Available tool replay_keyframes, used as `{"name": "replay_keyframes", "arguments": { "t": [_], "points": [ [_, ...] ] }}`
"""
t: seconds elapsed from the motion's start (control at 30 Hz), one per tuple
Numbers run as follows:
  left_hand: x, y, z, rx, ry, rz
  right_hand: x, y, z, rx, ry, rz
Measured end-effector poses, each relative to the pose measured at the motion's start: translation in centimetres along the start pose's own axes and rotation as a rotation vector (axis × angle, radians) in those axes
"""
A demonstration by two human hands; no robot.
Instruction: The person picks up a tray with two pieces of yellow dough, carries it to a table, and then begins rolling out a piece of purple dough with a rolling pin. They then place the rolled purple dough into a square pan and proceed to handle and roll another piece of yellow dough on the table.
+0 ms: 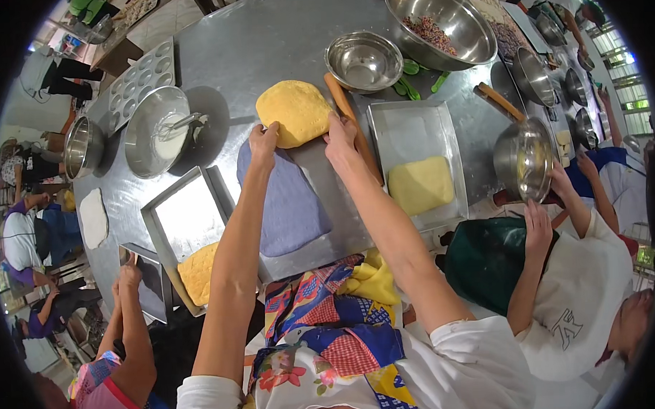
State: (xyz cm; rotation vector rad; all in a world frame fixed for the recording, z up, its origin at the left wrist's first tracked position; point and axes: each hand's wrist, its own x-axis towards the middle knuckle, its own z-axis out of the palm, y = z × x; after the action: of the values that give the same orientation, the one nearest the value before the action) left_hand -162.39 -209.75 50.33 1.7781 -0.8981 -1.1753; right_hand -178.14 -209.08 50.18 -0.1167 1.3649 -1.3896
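Observation:
A slab of yellow dough (293, 112) spans my two hands, its near corners pinched between fingers and thumbs. My left hand (264, 144) grips the near left corner, and my right hand (340, 134) has the near right one. Below and toward me, a flat sheet of purple dough (289, 206) lies on the steel table (235, 51). The yellow slab overlaps the far end of the purple sheet; whether they touch there, I cannot tell. A wooden rolling pin (352, 125) lies just right of my right hand.
Right of me, a rectangular pan (411, 131) holds pale yellow dough (420, 185). Another pan (160, 221) with yellow dough (199, 274) sits left. A steel bowl (157, 132) holds a whisk and white mixture. A co-worker at right holds a steel bowl (522, 160); another person's hands (129, 276) are at left.

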Motion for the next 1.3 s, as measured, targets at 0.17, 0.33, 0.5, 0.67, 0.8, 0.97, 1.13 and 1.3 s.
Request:
{"name": "replay_keyframes", "arguments": {
  "t": [0.17,0.33,0.5,0.67,0.8,0.97,1.13,1.3],
  "points": [
    [-4.9,-0.8,-1.3,-0.099,-0.140,-0.023,-3.0,1.5,-5.3,0.182,-0.156,0.218],
    [-11.6,-2.4,-1.7,-0.089,-0.183,0.037,-8.4,3.5,-12.1,0.295,-0.108,0.352],
    [-15.9,-4.6,-0.9,-0.085,-0.163,0.042,-11.0,3.7,-15.6,0.327,-0.048,0.378],
    [-16.7,-6.1,0.1,-0.165,-0.249,0.040,-10.6,3.4,-17.8,0.307,-0.083,0.358],
    [-16.7,-6.6,0.8,-0.183,-0.263,0.057,-10.5,3.2,-18.4,0.291,-0.092,0.324],
    [-17.3,-4.7,0.6,-0.209,-0.315,0.014,-11.2,2.9,-18.6,0.298,-0.198,0.375],
    [-18.5,-2.2,0.3,-0.300,-0.284,0.072,-12.6,2.7,-18.6,0.319,-0.298,0.463],
    [-18.2,-2.3,0.8,-0.364,-0.270,0.048,-12.9,1.6,-18.5,0.262,-0.397,0.508]
  ]
}}
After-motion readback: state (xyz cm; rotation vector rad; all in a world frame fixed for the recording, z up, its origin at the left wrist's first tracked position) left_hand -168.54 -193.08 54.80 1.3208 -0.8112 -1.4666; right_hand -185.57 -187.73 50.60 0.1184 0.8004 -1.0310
